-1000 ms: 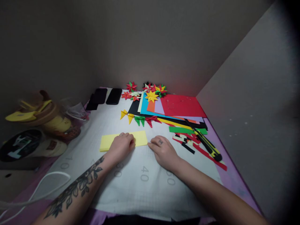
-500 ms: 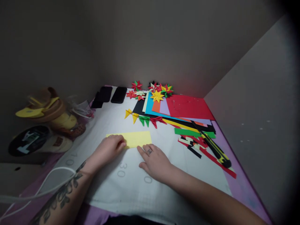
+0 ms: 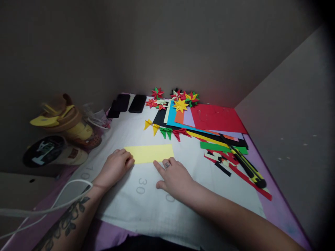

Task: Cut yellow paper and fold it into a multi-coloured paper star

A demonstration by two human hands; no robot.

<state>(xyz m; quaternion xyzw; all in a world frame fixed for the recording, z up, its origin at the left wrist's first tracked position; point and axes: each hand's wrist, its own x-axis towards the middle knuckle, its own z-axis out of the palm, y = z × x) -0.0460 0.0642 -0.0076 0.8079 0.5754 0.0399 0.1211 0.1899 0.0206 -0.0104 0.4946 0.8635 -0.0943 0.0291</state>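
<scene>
A rectangle of yellow paper (image 3: pixel 151 153) lies lengthwise across the white sheet in front of me; it looks folded, though I cannot count the layers. At its left end my left hand (image 3: pixel 119 164) is curled, thumb and fingers closed on the short edge. My right hand (image 3: pixel 175 176) rests with fingers stretched out, the index fingertip touching the lower long edge. Beyond the paper sits a row of small folded points in yellow (image 3: pixel 152 127), green (image 3: pixel 165 132) and red (image 3: pixel 180 133).
Several folded paper stars (image 3: pixel 180 105) stand behind stacked coloured sheets (image 3: pixel 217 118). A yellow-and-black utility knife (image 3: pixel 248 167) lies at right beside paper scraps (image 3: pixel 222 160). Phones (image 3: pixel 137 104) lie at the back. Drink cups (image 3: pixel 75 129) stand left, near a white cable (image 3: pixel 56 205).
My left hand has slid leftward along the yellow paper to its end, uncovering more of it. My right hand stays at the lower edge. The whole view has shifted slightly.
</scene>
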